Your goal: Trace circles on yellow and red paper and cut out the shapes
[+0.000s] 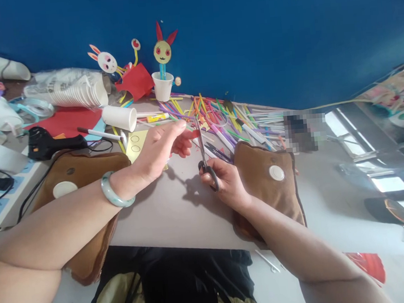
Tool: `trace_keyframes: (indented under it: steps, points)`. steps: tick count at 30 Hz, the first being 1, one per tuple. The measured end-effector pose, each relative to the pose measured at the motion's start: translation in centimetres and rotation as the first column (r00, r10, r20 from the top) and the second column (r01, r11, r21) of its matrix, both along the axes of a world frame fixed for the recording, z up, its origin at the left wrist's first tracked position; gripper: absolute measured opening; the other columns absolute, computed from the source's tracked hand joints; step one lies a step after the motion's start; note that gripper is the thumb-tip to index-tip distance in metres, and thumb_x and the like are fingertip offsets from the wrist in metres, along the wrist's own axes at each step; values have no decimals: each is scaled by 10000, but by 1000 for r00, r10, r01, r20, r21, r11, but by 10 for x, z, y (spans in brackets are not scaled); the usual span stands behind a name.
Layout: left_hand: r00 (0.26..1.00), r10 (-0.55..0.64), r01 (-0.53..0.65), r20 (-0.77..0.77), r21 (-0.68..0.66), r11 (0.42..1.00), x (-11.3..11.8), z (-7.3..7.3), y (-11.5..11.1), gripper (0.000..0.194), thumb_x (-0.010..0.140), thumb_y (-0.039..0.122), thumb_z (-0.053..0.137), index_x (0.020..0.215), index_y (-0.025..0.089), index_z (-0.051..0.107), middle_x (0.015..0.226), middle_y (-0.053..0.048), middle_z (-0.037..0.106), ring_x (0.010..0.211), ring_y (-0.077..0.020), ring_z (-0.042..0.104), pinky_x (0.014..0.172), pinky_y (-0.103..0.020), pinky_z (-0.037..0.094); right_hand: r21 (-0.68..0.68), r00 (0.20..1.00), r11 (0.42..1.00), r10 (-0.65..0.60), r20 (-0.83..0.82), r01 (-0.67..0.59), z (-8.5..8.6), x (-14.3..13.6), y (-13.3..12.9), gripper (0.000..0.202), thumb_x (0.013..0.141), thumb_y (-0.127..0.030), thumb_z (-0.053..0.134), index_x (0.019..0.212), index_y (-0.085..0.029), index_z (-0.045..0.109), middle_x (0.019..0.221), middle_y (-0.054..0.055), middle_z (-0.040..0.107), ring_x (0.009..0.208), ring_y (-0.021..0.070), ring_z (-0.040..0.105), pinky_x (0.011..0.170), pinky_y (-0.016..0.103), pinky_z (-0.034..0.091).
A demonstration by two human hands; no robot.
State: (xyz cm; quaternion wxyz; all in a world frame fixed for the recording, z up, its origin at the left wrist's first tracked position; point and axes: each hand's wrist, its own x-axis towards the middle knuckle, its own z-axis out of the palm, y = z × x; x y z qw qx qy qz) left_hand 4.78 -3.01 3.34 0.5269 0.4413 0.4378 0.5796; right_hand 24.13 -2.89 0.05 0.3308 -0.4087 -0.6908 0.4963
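Right hand point(227, 183) wrapped round the grip end of the scissors point(202, 150), mid-frame, tips pointing to 12 o'clock. Left hand point(160, 150) at the scissors' 9 o'clock, thumb out, fingers half curled, tips right by them; some red there, can't tell if anything's pinched. From the scissors: coloured straws point(203, 106) at 12 to 1, brown pouch point(260, 179) at 4, yellow sheet point(136, 144) at 9, white cup point(164, 89) at 11.

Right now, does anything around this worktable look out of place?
A white paper cup lies on its side, though another cup stands upright nearby; colourful straws sprawl untidily by the blue wall; and a white stick seems to lie on the floor, off the table.
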Motion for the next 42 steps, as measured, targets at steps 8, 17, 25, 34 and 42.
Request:
trace_keyframes:
  steps: [8, 17, 25, 34, 42]
  points:
    - [996, -34, 39, -81, 65, 997, 0, 0, -3, 174, 780, 297, 753, 762, 146, 669, 653, -1, 661, 588, -101, 619, 594, -224, 508, 32, 1000, 999, -3, 3, 3, -1, 0, 0, 555, 715, -738, 707, 708, -194, 597, 657, 7, 610, 593, 127, 510, 582, 268, 432]
    - [997, -8, 14, -73, 89, 996, 1, -2, -1, 176, 793, 307, 746, 749, 155, 670, 651, 8, 664, 580, -97, 629, 582, -219, 520, 72, 1000, 997, 8, 14, -9, -2, -1, 0, 536, 744, -718, 698, 715, -192, 597, 658, 8, 623, 586, 126, 523, 562, 255, 431]
    - [997, -19, 25, -74, 82, 996, 1, 0, -1, 144, 794, 263, 727, 732, 150, 661, 624, 12, 655, 567, -89, 619, 574, -210, 513, 61, 1000, 998, 16, -1, -15, -4, 0, 1, 526, 742, -707, 708, 717, -193, 600, 651, 5, 624, 573, 121, 521, 548, 251, 429]
    - [998, -24, 28, -61, 81, 996, 1, 1, -2, 142, 778, 260, 735, 728, 147, 665, 641, 9, 656, 575, -94, 624, 580, -220, 529, 50, 1000, 999, 17, -1, -17, -1, 0, 0, 581, 715, -762, 689, 707, -188, 600, 641, 5, 616, 569, 119, 508, 545, 248, 420]
    - [997, -4, 10, -77, 81, 997, 1, 1, -2, 131, 781, 253, 726, 724, 156, 660, 627, 10, 658, 568, -95, 624, 581, -222, 526, 63, 1000, 998, 9, 11, -9, 0, 0, -1, 600, 710, -785, 671, 702, -190, 601, 635, 3, 613, 565, 116, 496, 546, 254, 415]
